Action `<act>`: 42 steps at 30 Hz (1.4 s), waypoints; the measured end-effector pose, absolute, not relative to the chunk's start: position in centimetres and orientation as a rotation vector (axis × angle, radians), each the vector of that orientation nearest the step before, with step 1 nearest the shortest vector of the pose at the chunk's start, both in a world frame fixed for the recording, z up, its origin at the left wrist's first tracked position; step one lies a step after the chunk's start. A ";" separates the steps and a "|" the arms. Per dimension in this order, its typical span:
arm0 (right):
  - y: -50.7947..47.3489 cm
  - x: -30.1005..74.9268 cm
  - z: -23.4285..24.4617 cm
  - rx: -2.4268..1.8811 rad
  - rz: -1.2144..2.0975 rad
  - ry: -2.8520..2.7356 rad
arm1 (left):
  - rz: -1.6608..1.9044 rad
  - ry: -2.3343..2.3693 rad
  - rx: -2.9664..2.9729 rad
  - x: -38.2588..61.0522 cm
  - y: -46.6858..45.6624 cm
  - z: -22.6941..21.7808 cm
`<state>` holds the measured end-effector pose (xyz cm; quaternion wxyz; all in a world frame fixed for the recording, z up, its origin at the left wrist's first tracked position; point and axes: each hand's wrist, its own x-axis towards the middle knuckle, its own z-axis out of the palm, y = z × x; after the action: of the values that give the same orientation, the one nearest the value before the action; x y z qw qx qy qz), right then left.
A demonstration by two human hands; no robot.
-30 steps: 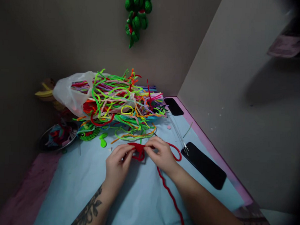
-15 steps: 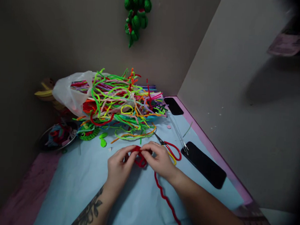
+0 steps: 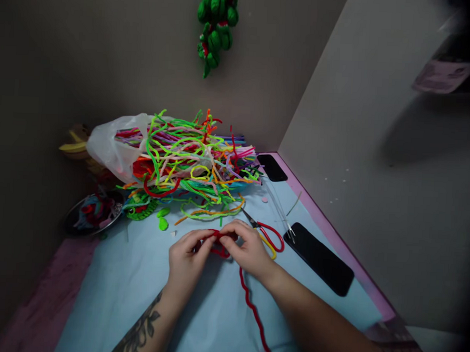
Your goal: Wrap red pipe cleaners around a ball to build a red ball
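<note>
Between my two hands is a small looped piece of red pipe cleaner (image 3: pixel 220 252), partly hidden by the fingers. My left hand (image 3: pixel 190 254) pinches its left side between thumb and forefinger. My right hand (image 3: pixel 249 249) pinches it from the right, the fingertips of both hands nearly touching. A long wavy red tail (image 3: pixel 253 309) runs from under my right hand down to the lower edge of the view. Just beyond my right hand lie scissors (image 3: pixel 269 234) with red and yellow handles.
A clear bag (image 3: pixel 117 142) spills a heap of colourful pipe cleaners (image 3: pixel 189 158) at the back. Two black phones (image 3: pixel 320 260) lie at right. At left are a bowl (image 3: pixel 69 226), a green figure (image 3: pixel 140 208) and green bits (image 3: pixel 163 223). Green ornaments (image 3: pixel 216 30) hang on the wall.
The red loop between my fingers has turned and looks flatter. The lower part of the red tail has swung left. Both hands stay almost in place.
</note>
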<state>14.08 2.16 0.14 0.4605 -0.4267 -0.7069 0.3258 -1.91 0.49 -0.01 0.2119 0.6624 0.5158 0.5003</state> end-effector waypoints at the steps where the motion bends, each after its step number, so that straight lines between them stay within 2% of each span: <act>1: 2.1 14.0 0.1 -1.051 0.785 -1.736 | 1.396 1.412 1.882 -1.9 0.5 0.1; 8: 1.5 13.4 0.2 -1.100 0.704 -1.726 | 1.385 1.349 2.200 -2.0 0.2 -0.6; 14: 1.7 13.2 -0.1 -1.222 0.772 -1.616 | 1.365 1.253 2.466 -1.8 -0.1 -1.7; 22: 2.0 13.9 0.2 -1.046 0.810 -1.731 | 1.365 1.329 1.946 -2.4 0.6 0.1; 32: 1.8 13.9 0.3 -0.996 0.810 -1.786 | 1.262 1.257 1.959 -2.2 1.0 0.8; 42: 1.9 13.7 0.1 -1.076 0.988 -1.649 | 1.182 1.292 2.134 -2.2 0.8 0.3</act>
<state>13.68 1.92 0.08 0.4525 -0.4356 -0.6675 0.3999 -2.22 0.81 0.25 0.1892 0.7591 0.4597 0.4203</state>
